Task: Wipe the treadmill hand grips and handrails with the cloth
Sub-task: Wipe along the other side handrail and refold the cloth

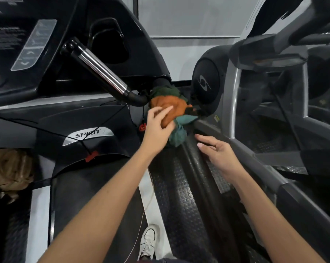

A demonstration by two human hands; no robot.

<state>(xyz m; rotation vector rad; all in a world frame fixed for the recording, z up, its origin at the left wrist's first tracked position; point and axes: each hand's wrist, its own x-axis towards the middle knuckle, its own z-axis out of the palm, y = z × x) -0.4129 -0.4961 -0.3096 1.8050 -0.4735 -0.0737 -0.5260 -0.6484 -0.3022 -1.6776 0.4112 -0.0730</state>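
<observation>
Currently at treadmill [88, 133], right side. One handrail [200, 179], long axis running from near edge up to console corner. One chrome hand grip [103, 73] up-left of that corner, untouched. One cloth [171, 105], bunched at handrail's far end, ahead of both hands. Left hand [158, 128] nearer, fingers spread on cloth. Right hand [217, 154] relaxed, loosely spread, close over handrail, holding nothing.

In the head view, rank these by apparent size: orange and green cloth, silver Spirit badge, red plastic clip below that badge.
Largest to smallest:
1. orange and green cloth
2. silver Spirit badge
3. red plastic clip, clearly smallest
</observation>
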